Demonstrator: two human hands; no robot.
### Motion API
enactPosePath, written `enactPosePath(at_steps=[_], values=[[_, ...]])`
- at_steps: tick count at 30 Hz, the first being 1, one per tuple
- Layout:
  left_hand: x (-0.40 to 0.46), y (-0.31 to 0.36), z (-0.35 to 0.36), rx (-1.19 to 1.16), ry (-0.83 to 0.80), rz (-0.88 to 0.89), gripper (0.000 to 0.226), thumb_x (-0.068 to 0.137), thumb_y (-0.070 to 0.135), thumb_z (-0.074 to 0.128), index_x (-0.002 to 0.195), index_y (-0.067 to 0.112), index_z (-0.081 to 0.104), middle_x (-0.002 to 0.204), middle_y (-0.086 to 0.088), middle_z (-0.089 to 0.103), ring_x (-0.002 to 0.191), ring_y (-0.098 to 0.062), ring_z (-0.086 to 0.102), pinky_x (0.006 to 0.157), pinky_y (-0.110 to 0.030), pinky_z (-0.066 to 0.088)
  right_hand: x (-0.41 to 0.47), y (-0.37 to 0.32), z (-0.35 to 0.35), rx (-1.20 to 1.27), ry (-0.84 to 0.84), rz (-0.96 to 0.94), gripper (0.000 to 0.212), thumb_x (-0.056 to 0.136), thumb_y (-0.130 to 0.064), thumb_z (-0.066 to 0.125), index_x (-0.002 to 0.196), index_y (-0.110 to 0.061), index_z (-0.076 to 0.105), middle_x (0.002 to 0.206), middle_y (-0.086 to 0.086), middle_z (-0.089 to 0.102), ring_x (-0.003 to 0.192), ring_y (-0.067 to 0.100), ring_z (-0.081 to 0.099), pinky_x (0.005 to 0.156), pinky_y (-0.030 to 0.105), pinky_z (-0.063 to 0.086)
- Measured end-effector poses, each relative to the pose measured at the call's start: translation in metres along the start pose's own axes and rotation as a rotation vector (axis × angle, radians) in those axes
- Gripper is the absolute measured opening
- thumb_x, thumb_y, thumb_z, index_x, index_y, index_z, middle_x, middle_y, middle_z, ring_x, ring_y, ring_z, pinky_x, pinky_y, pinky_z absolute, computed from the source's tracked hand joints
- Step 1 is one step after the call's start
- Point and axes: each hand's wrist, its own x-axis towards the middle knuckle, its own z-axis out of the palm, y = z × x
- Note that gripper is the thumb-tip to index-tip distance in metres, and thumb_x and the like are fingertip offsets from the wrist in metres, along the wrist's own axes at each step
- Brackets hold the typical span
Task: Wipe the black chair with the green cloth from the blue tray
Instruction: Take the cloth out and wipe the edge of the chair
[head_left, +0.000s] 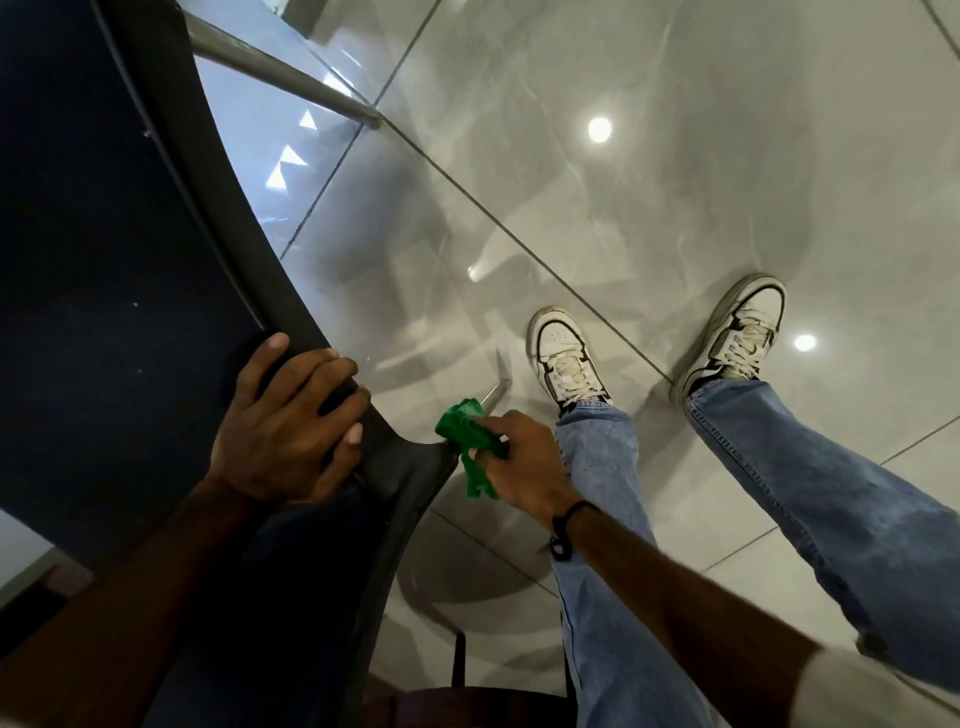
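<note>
The black chair fills the left side of the head view, seen from above, its dark seat edged by a curved black rim. My left hand grips that rim where the seat meets the backrest. My right hand is closed around the crumpled green cloth and presses it against the outer edge of the chair, just right of my left hand. The blue tray is out of view.
Glossy grey floor tiles spread to the right. My two legs in blue jeans and white sneakers stand right of the chair. A metal chair leg slants across the top left, and a thinner one pokes out near the cloth.
</note>
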Motion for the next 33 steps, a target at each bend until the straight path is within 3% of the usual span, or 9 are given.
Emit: enactPosePath(at_steps=[3,7,10,13,17,19,23,25,33], values=[[0.0,0.0,0.0,-0.002,0.0,0.005,0.037,0.09,0.039,0.047,0.104,0.015,0.071,0.116,-0.014,0.07,0.12,-0.031,0.054,0.128,-0.048,0.013,-0.001,0.002,0.002,-0.003,0.026,-0.049,0.038,0.084,-0.022,0.069,0.122,-0.022,0.064,0.098,-0.021,0.056,0.1,0.018,0.065,0.085,0.041,0.061],[-0.003,-0.001,0.001,-0.019,-0.002,0.008,0.037,0.091,0.039,0.047,0.106,0.015,0.071,0.117,-0.014,0.069,0.122,-0.032,0.053,0.128,-0.049,0.012,0.04,0.012,0.005,-0.108,0.072,0.119,0.039,0.088,-0.014,0.066,0.126,-0.016,0.064,0.121,0.01,0.066,0.111,0.024,0.062,0.101,0.039,0.053],[-0.003,-0.002,0.003,-0.022,0.009,0.01,0.038,0.091,0.039,0.047,0.105,0.015,0.073,0.115,-0.015,0.073,0.122,-0.032,0.054,0.128,-0.049,0.012,0.055,0.011,0.007,-0.11,0.083,0.19,0.037,0.088,-0.011,0.065,0.126,-0.016,0.065,0.122,0.013,0.066,0.112,0.027,0.064,0.1,0.041,0.054],[-0.002,-0.001,0.001,-0.019,0.013,0.011,0.039,0.091,0.039,0.046,0.104,0.014,0.073,0.113,-0.016,0.074,0.121,-0.033,0.054,0.127,-0.049,0.013,0.032,0.007,0.006,-0.093,0.059,0.124,0.039,0.089,-0.014,0.064,0.128,-0.016,0.062,0.122,0.01,0.062,0.11,0.026,0.062,0.097,0.04,0.055],[-0.001,0.0,0.0,-0.019,0.032,0.009,0.038,0.091,0.038,0.047,0.104,0.013,0.073,0.114,-0.016,0.073,0.12,-0.034,0.054,0.127,-0.049,0.012,-0.014,0.002,0.007,-0.085,0.093,-0.133,0.04,0.086,-0.017,0.065,0.125,-0.02,0.063,0.102,-0.01,0.057,0.085,-0.001,0.054,0.083,0.011,0.051],[-0.002,-0.001,0.002,-0.014,0.035,0.013,0.038,0.09,0.038,0.048,0.105,0.014,0.073,0.115,-0.016,0.072,0.121,-0.034,0.054,0.128,-0.049,0.012,-0.013,0.002,0.008,-0.083,0.115,-0.175,0.04,0.084,-0.016,0.064,0.124,-0.022,0.064,0.102,-0.012,0.056,0.085,-0.005,0.054,0.082,0.002,0.045],[-0.004,-0.001,0.005,-0.016,0.018,0.015,0.038,0.09,0.039,0.048,0.106,0.015,0.072,0.117,-0.015,0.07,0.122,-0.033,0.054,0.128,-0.05,0.013,0.032,0.006,-0.006,-0.163,-0.004,0.065,0.04,0.089,-0.008,0.062,0.129,-0.014,0.062,0.124,0.012,0.063,0.114,0.024,0.059,0.104,0.031,0.048],[-0.003,-0.001,0.004,-0.022,0.009,0.014,0.038,0.09,0.039,0.048,0.106,0.015,0.072,0.117,-0.015,0.071,0.121,-0.032,0.054,0.128,-0.05,0.013,0.053,0.002,-0.017,-0.156,-0.052,0.204,0.043,0.087,-0.006,0.063,0.129,-0.012,0.061,0.13,0.015,0.063,0.122,0.029,0.058,0.109,0.038,0.045],[0.018,-0.025,-0.033,0.033,-0.099,0.014,0.044,0.101,0.041,0.042,0.115,0.013,0.072,0.125,-0.015,0.071,0.125,-0.033,0.062,0.119,-0.053,0.026,0.057,-0.057,-0.075,0.132,0.034,0.229,0.041,0.08,-0.008,0.072,0.12,-0.016,0.068,0.116,0.011,0.072,0.108,0.026,0.067,0.093,0.034,0.055]])
